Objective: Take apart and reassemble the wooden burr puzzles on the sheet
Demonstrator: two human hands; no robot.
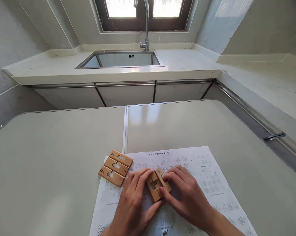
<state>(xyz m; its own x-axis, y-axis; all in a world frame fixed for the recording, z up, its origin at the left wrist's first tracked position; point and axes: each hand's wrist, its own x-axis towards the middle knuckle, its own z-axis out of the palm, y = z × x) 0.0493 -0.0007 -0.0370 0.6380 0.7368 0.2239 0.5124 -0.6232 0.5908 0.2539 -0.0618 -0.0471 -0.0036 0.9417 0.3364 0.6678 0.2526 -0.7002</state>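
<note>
Several small wooden puzzle pieces (154, 186) lie fitted together on a printed sheet (219, 183), with a gap showing in the middle. My left hand (135, 198) grips their left side, thumb at the near edge and fingers at the far edge. On the right, my right hand (184, 193) pinches one wooden puzzle piece (162, 180) between thumb and fingers, against the others. Left of my hands, three flat slotted wooden pieces (115, 167) with dark number marks lie side by side, partly over the sheet's corner.
The pale table (51, 157) has a seam (125, 129) running away from me. Beyond it stands a white counter (182, 62) with a steel sink (123, 59) and a tap (147, 29) below a window. Another counter (266, 85) runs along the right.
</note>
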